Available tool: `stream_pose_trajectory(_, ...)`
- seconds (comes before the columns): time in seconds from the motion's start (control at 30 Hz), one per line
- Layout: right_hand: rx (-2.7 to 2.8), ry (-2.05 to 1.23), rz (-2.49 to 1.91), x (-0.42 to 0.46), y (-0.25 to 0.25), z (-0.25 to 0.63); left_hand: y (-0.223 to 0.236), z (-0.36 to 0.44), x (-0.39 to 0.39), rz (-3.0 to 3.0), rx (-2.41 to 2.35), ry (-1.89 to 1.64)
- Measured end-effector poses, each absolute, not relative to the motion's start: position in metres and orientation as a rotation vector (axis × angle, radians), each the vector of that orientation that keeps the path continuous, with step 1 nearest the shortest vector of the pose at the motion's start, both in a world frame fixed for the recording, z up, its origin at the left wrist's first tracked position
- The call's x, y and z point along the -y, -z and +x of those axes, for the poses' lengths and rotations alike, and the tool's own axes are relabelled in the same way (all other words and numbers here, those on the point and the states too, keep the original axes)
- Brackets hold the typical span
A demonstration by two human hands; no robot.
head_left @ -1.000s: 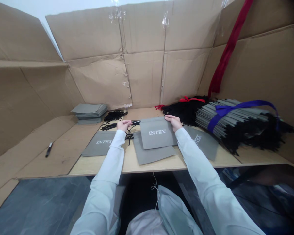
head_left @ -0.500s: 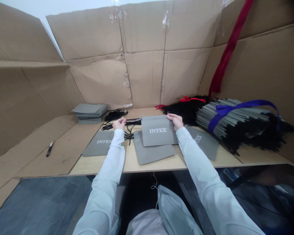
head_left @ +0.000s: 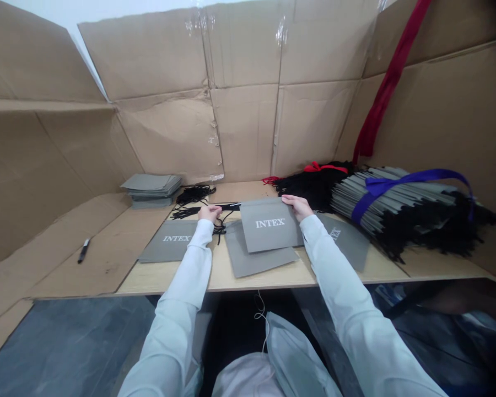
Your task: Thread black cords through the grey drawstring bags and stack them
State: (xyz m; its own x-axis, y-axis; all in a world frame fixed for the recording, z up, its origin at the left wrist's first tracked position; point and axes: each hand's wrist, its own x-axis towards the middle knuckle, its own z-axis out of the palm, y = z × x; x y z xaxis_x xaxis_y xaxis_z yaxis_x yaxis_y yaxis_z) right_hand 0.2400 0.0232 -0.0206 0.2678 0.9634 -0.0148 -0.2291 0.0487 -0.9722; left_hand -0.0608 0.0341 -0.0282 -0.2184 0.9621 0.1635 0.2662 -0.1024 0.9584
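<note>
My right hand (head_left: 298,207) pinches the top right corner of a grey INTEX pouch (head_left: 268,234), held tilted above the table. To the left of its top edge, my left hand (head_left: 209,213) is closed in a pinch on what looks like a thin black cord (head_left: 231,207); the fingers hide most of it. Under the held pouch lies a plain grey pouch (head_left: 258,266). A printed pouch (head_left: 165,245) rests by my left forearm, and another printed one (head_left: 351,242) is partly behind my right sleeve. Loose black cords (head_left: 186,212) lie beyond my left hand.
At the back left stands a stack of grey pouches (head_left: 152,190), beside a tangle of black cord (head_left: 196,193). A marker (head_left: 83,251) lies at left. On the right are a ribbon-tied pouch bundle (head_left: 400,204) and a black cord bundle (head_left: 314,184). Cardboard walls (head_left: 243,127) surround the table.
My left hand has moved right and slightly down, closer to the pouch. The held pouch has tilted and shifted slightly right and down with my right hand.
</note>
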Motion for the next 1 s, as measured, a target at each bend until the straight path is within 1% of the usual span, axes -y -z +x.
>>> stream_pose_trajectory(0.1, 0.852, -1.064, -1.182, -0.023, 0.020, 0.240, 0.029, -0.061, -0.030, 1.633, -1.697, -1.164)
stream_pose_trajectory(0.17, 0.852, -1.029, -1.218, -0.024, 0.021, 0.242, 0.026, -0.064, -0.027, 1.708, -1.776, -1.092)
stream_pose_trajectory(0.3, 0.854, -0.939, -1.272, -0.025, 0.023, 0.245, 0.023, -0.076, -0.028, 1.610, -2.056, -1.061)
stream_pose_trajectory(0.4, 0.842, -0.914, -1.283, -0.026, 0.025, 0.246, 0.023, -0.083, -0.030, 1.606, -2.248, -0.961)
stream_pose_trajectory(0.53, 0.840, -0.936, -1.266, -0.027, 0.025, 0.246, 0.030, -0.074, -0.031, 1.789, -2.321, -0.760)
stream_pose_trajectory(0.67, 0.824, -0.993, -1.218, -0.025, 0.020, 0.248, 0.039, -0.063, -0.030, 1.954, -2.445, -0.683)
stream_pose_trajectory(0.73, 0.803, -1.044, -1.146, -0.022, 0.016, 0.251, 0.041, -0.063, -0.032, 1.962, -2.429, -0.656)
stream_pose_trajectory(0.8, 0.775, -1.085, -1.063, -0.019, 0.011, 0.254, 0.042, -0.067, -0.033, 1.925, -2.341, -0.705)
stream_pose_trajectory(0.87, 0.741, -1.099, -1.018, -0.016, 0.007, 0.256, 0.041, -0.070, -0.035, 1.847, -2.247, -0.847)
stream_pose_trajectory(1.0, 0.666, -1.079, -1.024, -0.015, 0.006, 0.258, 0.033, -0.069, -0.038, 1.460, -1.978, -1.293)
